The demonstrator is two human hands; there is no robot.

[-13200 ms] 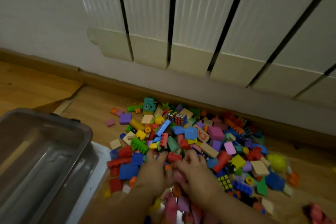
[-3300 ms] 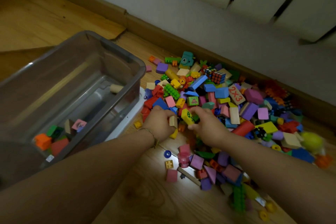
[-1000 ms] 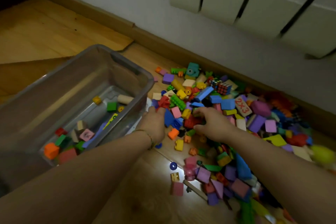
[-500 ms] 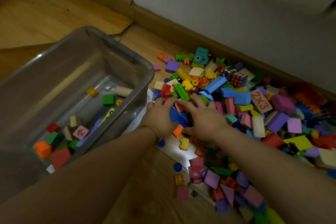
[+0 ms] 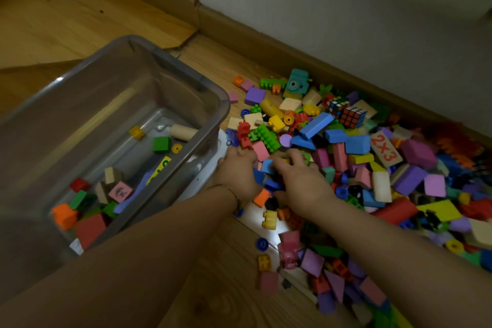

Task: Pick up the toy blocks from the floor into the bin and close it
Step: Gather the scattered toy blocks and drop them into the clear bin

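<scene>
A heap of colourful toy blocks covers the wooden floor along the wall. The clear grey bin stands open to its left, with several blocks on its bottom. My left hand and my right hand lie side by side on the heap's near-left edge, just beside the bin's corner. Their fingers curl over a small cluster of blue and pink blocks cupped between them. What the palms cover is hidden.
A white lid lies flat under the bin and sticks out beneath my wrists. The skirting board and wall bound the heap at the back. Loose blocks trail toward the lower right. Bare wooden floor lies to the left.
Over the last second my hands came together at the heap's edge near the bin and closed round a cluster of blue blocks. Since half a second ago they have barely shifted.
</scene>
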